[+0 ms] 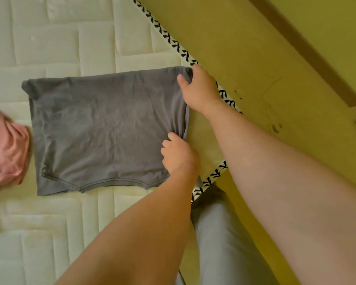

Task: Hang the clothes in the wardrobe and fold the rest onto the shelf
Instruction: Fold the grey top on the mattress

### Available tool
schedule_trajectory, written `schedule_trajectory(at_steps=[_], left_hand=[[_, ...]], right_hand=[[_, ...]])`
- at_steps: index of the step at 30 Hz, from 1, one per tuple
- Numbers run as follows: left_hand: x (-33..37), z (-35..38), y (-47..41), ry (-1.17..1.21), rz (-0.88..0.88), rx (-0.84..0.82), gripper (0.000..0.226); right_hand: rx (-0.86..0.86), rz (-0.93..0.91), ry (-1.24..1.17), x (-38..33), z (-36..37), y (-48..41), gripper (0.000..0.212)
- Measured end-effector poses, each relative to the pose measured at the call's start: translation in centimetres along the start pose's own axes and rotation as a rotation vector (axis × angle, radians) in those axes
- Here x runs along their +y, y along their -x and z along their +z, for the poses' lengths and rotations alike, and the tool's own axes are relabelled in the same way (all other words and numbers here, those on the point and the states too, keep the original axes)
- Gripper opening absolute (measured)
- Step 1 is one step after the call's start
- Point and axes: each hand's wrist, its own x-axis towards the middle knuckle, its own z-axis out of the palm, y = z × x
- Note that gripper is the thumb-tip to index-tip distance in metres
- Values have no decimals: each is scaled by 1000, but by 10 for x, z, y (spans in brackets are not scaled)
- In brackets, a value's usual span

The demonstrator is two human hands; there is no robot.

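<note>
A grey garment point(103, 128) lies flat and partly folded on the white quilted mattress point(49, 48), its hem toward me. My left hand point(178, 155) pinches the garment's right edge near the lower corner. Up at the far right corner, my right hand point(197, 89) grips the same edge, thumb on top of the cloth. Both hands sit close to the mattress's right side.
A pink garment point(6, 155) lies crumpled at the left edge of view, just beside the grey one. The mattress border point(181, 52) carries a black-and-white patterned tape. A yellowish floor point(265, 58) lies to the right. My grey-clad leg point(220, 239) stands against the bed.
</note>
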Motion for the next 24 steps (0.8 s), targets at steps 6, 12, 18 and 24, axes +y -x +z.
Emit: schedule_trajectory(at_steps=[6,12,18,24], left_hand=[[-6,-17,-1,-163,230,-69,23],[12,-23,38,-32,465,-348,26],[-24,-54,55,763,347,-840,33],[-135,-112,16,1176,-25,-559,38]], right_hand=[[85,130,-129,5,-6,14,30],[369,243,-96,8,-49,32,17],[385,122,16,-39,-41,54,6],[83,-11,-44,-114,75,40,36]])
